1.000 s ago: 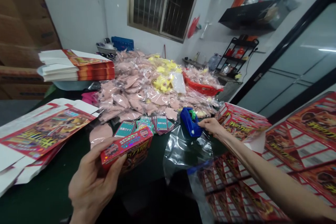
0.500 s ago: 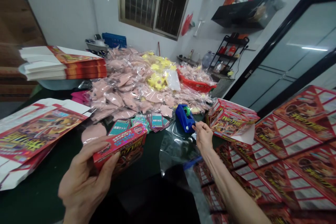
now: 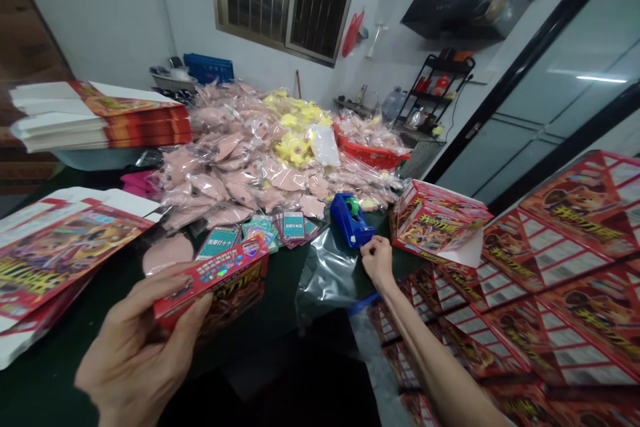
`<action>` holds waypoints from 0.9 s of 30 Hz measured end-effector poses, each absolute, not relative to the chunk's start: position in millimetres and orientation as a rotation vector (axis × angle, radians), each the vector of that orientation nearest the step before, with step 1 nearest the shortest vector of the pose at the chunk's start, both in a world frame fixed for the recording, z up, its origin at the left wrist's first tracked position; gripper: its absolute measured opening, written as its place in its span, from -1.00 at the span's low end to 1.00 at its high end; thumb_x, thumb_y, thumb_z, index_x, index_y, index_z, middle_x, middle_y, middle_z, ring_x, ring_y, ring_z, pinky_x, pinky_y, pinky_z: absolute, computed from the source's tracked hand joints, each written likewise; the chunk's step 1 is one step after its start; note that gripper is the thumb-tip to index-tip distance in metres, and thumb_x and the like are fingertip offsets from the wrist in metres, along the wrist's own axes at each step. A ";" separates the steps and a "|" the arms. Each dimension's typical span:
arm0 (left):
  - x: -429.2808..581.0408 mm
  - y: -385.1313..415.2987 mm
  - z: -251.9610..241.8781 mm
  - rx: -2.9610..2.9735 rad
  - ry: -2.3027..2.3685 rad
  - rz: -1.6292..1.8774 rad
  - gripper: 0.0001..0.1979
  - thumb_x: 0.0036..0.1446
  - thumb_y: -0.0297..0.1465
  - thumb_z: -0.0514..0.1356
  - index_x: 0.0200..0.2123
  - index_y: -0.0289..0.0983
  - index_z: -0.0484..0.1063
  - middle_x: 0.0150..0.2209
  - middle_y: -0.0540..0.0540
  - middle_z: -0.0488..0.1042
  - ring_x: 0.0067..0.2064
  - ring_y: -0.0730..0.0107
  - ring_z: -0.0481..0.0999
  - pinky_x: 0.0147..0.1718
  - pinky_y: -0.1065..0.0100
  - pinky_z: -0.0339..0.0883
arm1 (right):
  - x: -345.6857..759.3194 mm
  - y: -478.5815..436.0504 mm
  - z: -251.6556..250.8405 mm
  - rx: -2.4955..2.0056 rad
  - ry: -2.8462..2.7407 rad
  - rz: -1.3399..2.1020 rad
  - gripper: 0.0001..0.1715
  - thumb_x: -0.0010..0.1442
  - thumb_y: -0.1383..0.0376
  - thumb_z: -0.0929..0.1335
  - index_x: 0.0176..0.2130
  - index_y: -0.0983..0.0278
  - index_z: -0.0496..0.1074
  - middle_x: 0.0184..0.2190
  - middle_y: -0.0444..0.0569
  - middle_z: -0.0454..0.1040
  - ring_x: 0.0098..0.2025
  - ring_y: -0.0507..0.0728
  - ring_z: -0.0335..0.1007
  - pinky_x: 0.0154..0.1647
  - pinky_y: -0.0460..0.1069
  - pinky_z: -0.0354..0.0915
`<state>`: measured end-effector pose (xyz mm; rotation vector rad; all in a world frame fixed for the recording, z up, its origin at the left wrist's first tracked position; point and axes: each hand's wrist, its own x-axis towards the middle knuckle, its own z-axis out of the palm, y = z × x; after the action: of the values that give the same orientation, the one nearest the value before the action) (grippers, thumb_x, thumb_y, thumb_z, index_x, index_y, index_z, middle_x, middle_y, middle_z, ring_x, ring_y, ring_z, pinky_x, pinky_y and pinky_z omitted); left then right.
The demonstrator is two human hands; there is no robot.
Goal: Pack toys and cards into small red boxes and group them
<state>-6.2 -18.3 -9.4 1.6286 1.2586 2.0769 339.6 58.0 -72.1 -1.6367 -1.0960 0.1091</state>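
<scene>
My left hand (image 3: pixel 145 340) grips a small red printed carton (image 3: pixel 213 280), fingers over its top edge and thumb on its near side. A shiny sticker-like patch shows on the carton's upper face. At the cutter end of a blue tape dispenser (image 3: pixel 349 221), holding a green-cored roll, my right hand (image 3: pixel 379 260) is closed with fingers pinched together. Any tape between those fingers is too small to make out. Clear plastic film (image 3: pixel 327 270) lies left of my right hand. Teal-faced cards (image 3: pixel 219 242) are spread behind the carton.
A heap of bagged pink pieces (image 3: pixel 235 153), with yellow ones (image 3: pixel 295 147) among them, covers the table's back. A red basket (image 3: pixel 367 155) stands behind. Flat cartons (image 3: pixel 75 240) lie left, more are stacked (image 3: pixel 145 123) behind them. Filled cartons (image 3: pixel 565 267) crowd the right, beside an open display box (image 3: pixel 435 223).
The view has shifted slightly, and my left hand with the carton appears lower and farther left. My right hand stays by the dispenser's cutter end, its fingers curled more tightly.
</scene>
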 end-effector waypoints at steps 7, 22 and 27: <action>-8.4 -15.2 -14.2 1.751 1.254 2.095 -0.66 -0.10 -0.56 0.31 -0.20 -0.23 0.41 -0.19 -0.07 0.52 -0.15 0.29 0.52 -0.19 0.31 0.46 | 296.1 -0.1 -14.1 -1.605 -1.145 0.116 -0.77 0.02 0.20 0.38 -0.54 0.29 0.38 -0.47 -0.05 0.34 -0.35 0.13 0.26 -0.32 0.04 0.21; -7.4 -27.6 -5.5 1.778 1.039 1.947 -0.69 0.02 -0.53 0.24 -0.14 -0.21 0.33 -0.21 -0.10 0.47 -0.20 0.33 0.52 -0.24 0.34 0.43 | 123.1 -34.3 38.6 -0.917 -1.011 1.372 -0.65 0.04 0.15 0.41 -0.59 0.31 0.31 -0.72 -0.25 0.23 -0.71 -0.11 0.07 -0.73 -0.18 0.01; -16.8 -30.4 12.5 2.171 0.972 1.739 -0.65 0.08 -0.58 0.16 -0.06 -0.19 0.37 -0.26 -0.09 0.41 -0.22 0.36 0.45 -0.27 0.32 0.40 | 122.3 -39.5 43.2 -1.017 -1.030 1.313 -0.59 -0.01 0.15 0.43 -0.67 0.31 0.27 -0.77 -0.26 0.20 -0.74 -0.12 0.04 -0.75 -0.18 0.00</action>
<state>-16.8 -30.4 12.5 2.1705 0.9720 1.7392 122.3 -39.5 43.2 -1.0167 -1.0300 1.3135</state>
